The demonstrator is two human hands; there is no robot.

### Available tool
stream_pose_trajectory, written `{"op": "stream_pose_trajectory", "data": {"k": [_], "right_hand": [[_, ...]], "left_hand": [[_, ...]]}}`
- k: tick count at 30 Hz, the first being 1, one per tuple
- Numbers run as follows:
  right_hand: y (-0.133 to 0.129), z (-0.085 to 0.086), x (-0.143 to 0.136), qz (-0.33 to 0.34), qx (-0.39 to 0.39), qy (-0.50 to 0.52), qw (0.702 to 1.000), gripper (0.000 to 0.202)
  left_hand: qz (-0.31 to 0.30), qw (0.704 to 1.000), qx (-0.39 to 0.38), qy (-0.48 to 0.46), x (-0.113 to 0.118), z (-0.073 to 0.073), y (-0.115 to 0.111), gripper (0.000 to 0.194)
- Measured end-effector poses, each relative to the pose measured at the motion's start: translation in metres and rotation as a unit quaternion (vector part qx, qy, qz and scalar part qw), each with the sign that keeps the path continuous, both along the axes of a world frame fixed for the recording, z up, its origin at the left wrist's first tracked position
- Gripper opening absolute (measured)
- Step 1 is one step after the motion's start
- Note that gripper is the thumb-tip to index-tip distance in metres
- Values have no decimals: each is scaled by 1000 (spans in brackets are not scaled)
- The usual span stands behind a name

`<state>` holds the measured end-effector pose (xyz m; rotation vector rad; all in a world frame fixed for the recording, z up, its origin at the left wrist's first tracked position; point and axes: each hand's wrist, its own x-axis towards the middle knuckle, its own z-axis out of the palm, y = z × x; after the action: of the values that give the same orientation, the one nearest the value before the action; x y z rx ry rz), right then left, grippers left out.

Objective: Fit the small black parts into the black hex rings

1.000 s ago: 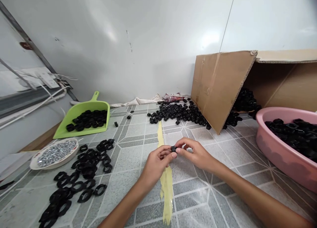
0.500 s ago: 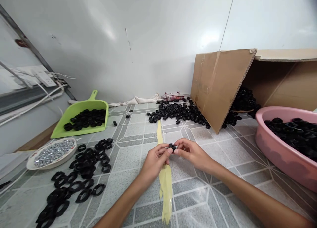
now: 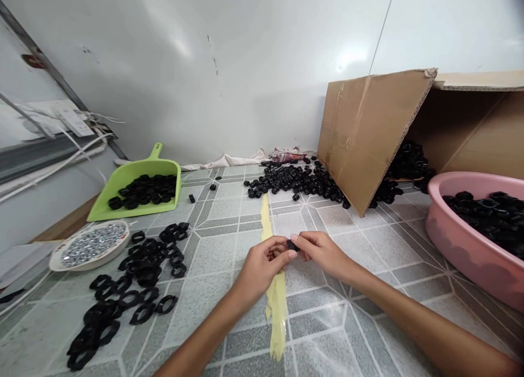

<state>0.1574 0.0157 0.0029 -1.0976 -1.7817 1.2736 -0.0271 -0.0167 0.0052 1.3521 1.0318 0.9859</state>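
At 5 o'clock, pinching black piece (image 3: 292, 245) with near-closed left hand (image 3: 258, 265) and right hand (image 3: 323, 252); now more covered, likely regripped.

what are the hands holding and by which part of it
A small black nut-like piece, held by its outside between the left hand and the right hand; exactly which faces each grips is hidden.

One each: dustpan (image 3: 158, 164), dish (image 3: 117, 251), basin (image 3: 470, 246), box (image 3: 368, 131)
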Motion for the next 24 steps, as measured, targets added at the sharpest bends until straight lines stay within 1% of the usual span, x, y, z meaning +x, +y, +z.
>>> {"op": "stream_pose_trajectory", "data": {"k": [3,5,7,9,11,12,14,17,18,19,20,22,24], "right_hand": [[2,0,1,-10,-28,-25,999,65],[6,2,5,-8,-43,-13,999,67],[12,5,10,7,-47,29,998,54],[15,9,13,43,-40,68,996,37],[14,11,13,72,-34,77,994,35],[13,10,12,72,-32,71,994,34],[10,8,9,45,-33,47,997,31],[9,3,6,5,-44,14,999,52],[10,2,6,-2,-41,14,999,55],[11,1,7,-1,-34,24,999,52],[12,2,7,8,-28,41,999,45],[13,3,8,43,-26,85,995,32],[12,4,7,72,-29,108,991,31]], "left_hand": [[10,1000,-4,-11,2,-3,-2,31],[29,999,-27,-20,2,-4,1,38],[47,998,-37,-23,1,-4,4,43],[52,998,-30,-22,0,-4,6,43],[48,998,-23,-17,0,-3,6,40],[45,999,-23,-14,0,-3,5,39],[39,999,-25,-3,1,-2,3,37],[37,999,-24,6,2,-2,2,37],[41,999,-23,6,2,-3,3,38],[46,999,-21,4,2,-3,4,39],[49,999,-20,3,1,-4,5,40],[51,999,-16,2,1,-5,6,39],[47,999,-9,5,1,-7,6,38]]}}
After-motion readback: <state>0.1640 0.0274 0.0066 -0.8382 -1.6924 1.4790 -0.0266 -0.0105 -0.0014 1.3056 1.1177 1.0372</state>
